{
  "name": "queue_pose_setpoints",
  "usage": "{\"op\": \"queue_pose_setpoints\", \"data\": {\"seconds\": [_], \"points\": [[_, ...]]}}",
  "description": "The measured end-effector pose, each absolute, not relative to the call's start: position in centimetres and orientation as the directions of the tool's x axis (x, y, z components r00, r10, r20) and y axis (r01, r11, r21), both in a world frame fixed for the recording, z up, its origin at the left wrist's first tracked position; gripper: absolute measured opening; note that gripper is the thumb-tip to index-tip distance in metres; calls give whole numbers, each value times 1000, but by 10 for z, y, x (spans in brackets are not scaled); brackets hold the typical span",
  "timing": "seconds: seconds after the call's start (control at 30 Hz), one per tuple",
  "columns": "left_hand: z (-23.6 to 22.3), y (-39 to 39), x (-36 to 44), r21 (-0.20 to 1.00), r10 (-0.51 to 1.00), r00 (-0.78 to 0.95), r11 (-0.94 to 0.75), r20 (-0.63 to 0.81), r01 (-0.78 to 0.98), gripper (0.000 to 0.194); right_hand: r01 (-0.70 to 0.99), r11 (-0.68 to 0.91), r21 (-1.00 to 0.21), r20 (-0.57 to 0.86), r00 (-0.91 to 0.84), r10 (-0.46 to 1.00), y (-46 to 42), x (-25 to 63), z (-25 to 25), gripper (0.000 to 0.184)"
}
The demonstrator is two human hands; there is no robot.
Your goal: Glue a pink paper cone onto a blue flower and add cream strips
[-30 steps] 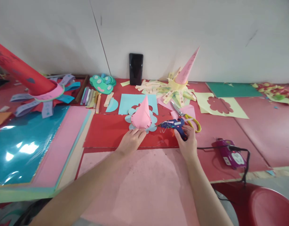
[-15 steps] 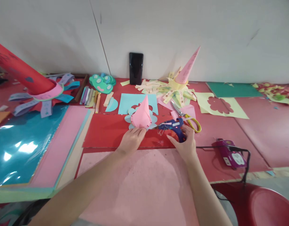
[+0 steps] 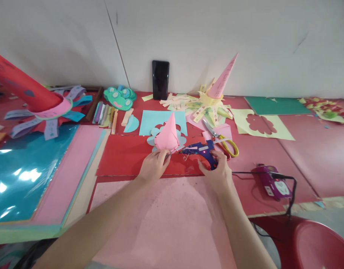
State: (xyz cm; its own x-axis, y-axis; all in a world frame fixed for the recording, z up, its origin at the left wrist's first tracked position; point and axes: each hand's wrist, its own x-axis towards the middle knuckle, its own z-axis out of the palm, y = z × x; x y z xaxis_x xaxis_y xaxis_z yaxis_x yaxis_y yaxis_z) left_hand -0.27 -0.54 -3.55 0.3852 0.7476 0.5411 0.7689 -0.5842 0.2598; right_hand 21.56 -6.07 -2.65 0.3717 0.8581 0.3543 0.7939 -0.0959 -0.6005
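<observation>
Soft, fairly bright light; white glare on teal film [image 3: 45,149]; faint shadows on wall [image 3: 197,30]; edges stretched.

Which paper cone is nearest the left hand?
The small plain pink cone on the blue flower; the left hand touches its base.

Okay so, going by what shows: the left hand [image 3: 153,164] and right hand [image 3: 220,170] are both bare, slim fingers, narrow wrists. Behind them, the left forearm [image 3: 96,224] and right forearm [image 3: 244,224] are bare too, smooth and slender, getting kinda wider further back from the hands. Nail details are too small to tell, sorry.
</observation>
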Motion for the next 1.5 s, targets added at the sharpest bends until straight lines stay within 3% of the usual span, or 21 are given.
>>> {"op": "queue_pose_setpoints", "data": {"seconds": [0.5, 1.07, 1.5], "points": [[-34, -5, -3, 295, 769, 345, -555, 538, 778, 1, 937, -26, -347, 538, 222, 813, -63, 202, -27, 27], [-34, -5, -2, 284, 758, 342, -559, 555, 779, 5, 934, 27, -356, 556, 188, 809, -62, 203, -26, 23], [-36, -5, -3, 284, 757, 356, -569, 548, 772, 2, 957, 14, -289, 588, 166, 792, -63, 204, -24, 23]]}}
